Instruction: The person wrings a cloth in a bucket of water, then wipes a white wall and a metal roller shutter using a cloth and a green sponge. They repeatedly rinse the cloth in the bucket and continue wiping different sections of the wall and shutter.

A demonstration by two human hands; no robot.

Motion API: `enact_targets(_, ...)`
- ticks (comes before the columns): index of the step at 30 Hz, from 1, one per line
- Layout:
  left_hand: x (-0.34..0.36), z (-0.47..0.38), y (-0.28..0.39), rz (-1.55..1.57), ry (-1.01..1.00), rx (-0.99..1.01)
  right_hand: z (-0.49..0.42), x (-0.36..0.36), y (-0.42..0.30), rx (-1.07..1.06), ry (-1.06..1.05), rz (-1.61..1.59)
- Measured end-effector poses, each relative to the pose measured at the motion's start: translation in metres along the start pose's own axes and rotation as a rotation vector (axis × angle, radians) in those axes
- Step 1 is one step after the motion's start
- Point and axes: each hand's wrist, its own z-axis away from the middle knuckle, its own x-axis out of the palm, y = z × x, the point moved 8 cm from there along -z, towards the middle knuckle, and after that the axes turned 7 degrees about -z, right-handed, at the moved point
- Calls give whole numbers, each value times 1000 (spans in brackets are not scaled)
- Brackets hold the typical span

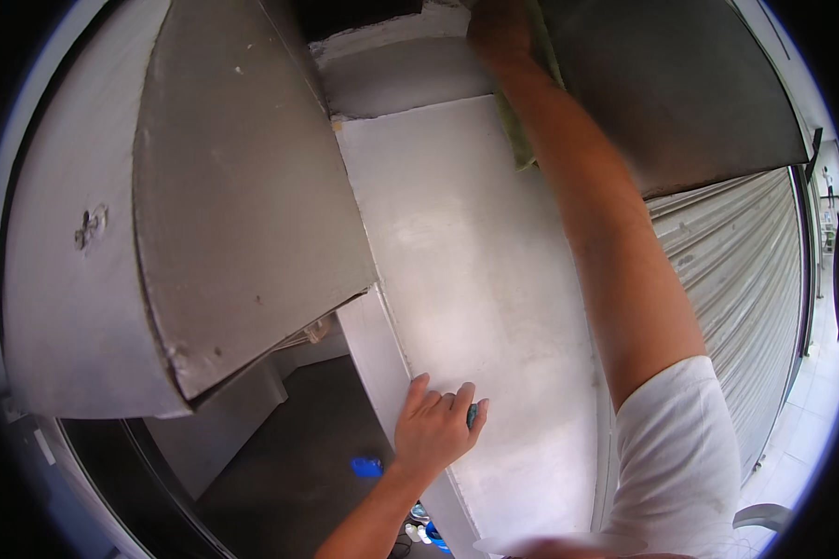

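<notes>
High up at the top edge of the view, my right hand (500,31) presses a green cloth (517,133) against the surface beside a dark metal box; its fingers are partly lost in blur and shadow. The cloth hangs down below the wrist. My left hand (435,427) rests lower down on a white wall column (461,244), fingers bent against its left side. A small dark green piece (472,416), perhaps a scouring pad, shows between those fingers, mostly hidden by them. Faint grey smudges mark the column's face.
A large metal shutter housing (245,209) juts out at left, its lower edge near the column. Another dark housing (685,98) stands at upper right above a ribbed roller shutter (734,293). Far below, a blue object (367,467) and several bottles (419,531) sit on dark flooring.
</notes>
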Motion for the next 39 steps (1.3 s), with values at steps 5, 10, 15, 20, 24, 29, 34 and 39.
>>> enact_targets(5,2,2,0,-3,-25,-4,20,-16,-15,-188,-136,32)
enact_targets(10,-3,1,-1,75,3,-2,87,-74,-52,-311,-698,-731)
enact_targets(15,1,7,-1,124,27,4,158,-105,-87,-245,-356,-868)
enact_targets(20,10,19,-7,206,93,2,277,-127,-89,-263,-631,-947)
enact_targets(24,5,14,-11,356,34,-47,417,-170,-46,-264,-769,-927)
enact_targets(29,-2,-16,0,382,56,5,503,-181,34,-272,-768,-830)
enact_targets(34,8,-20,8,347,78,68,420,-119,24,-479,-533,-401)
enact_targets(39,5,-12,3,340,157,21,252,-34,10,72,-477,-1232)
